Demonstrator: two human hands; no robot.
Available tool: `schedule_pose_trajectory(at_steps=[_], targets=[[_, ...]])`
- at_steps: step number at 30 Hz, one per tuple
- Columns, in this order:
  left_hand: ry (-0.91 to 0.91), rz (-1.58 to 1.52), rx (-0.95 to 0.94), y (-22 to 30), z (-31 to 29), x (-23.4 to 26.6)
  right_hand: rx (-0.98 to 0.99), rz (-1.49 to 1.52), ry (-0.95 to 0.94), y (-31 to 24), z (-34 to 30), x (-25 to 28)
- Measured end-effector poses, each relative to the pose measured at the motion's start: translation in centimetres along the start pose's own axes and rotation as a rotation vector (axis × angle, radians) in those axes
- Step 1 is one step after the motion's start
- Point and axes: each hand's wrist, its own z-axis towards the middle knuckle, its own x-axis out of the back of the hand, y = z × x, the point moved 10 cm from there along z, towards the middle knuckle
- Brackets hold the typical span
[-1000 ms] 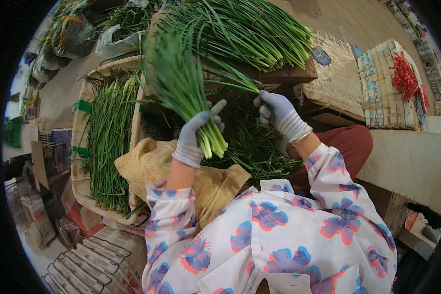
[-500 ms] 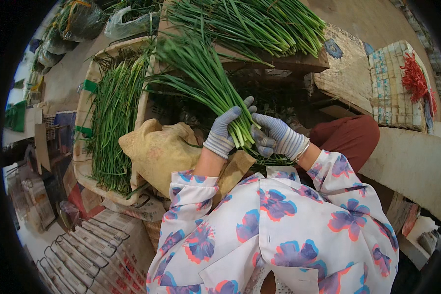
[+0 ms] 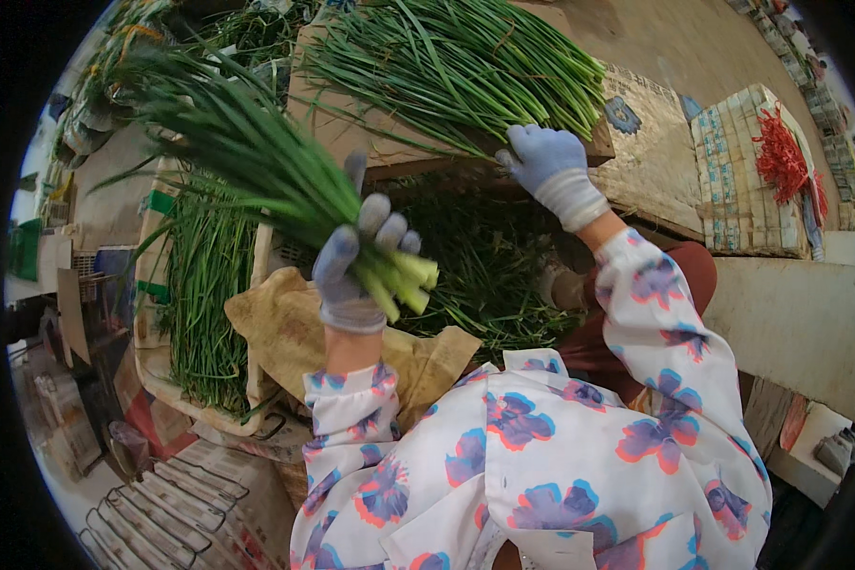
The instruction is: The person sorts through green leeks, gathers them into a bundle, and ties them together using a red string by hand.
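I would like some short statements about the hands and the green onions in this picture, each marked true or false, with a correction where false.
1. The left hand grips a bunch of green onions. True.
2. The right hand rests in the person's lap. False: it reaches forward to the pile of green onions on the cardboard sheet.
3. Both hands are bare. False: both wear light blue-grey gloves.
4. A crate with more green onions stands on the person's left. True.
5. The cut ends of the held bunch point toward the person. True.
6. The red bands lie beside the left hand. False: they lie far to the right, on a stack of printed paper.
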Motion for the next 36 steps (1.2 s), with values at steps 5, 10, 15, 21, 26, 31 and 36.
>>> schedule_pose_trajectory(at_steps=[5, 10, 15, 21, 26, 31, 36], targets=[[0.283, -0.037, 0.098, -1.1, 2.6, 9.6, -0.074, -0.014, -0.094, 1.5, 1.8, -3.3], [0.339, -0.089, 0.122, -0.3, 0.5, 12.8, 0.181, 0.826, -0.240, -3.3, -5.2, -1.4], [0.222, -0.098, 0.144, -1.2, 2.1, 11.0, 0.479, -0.163, -0.818, -1.3, -14.9, -12.0], [0.226, -0.048, 0.096, -0.8, 1.8, 10.3, 0.174, -0.104, -0.037, -2.3, -0.7, -4.0], [0.195, -0.037, 0.077, 0.1, 1.3, 9.7, 0.329, -0.045, -0.319, -4.3, -4.3, 1.5], [0.231, -0.014, -0.016, 2.6, -0.1, 9.7, 0.430, 0.215, -0.387, -1.1, -8.5, 16.7], [0.147, -0.068, -0.019, 2.1, 2.1, 7.9, 0.114, 0.158, 0.323, 8.2, -7.7, 38.0]])
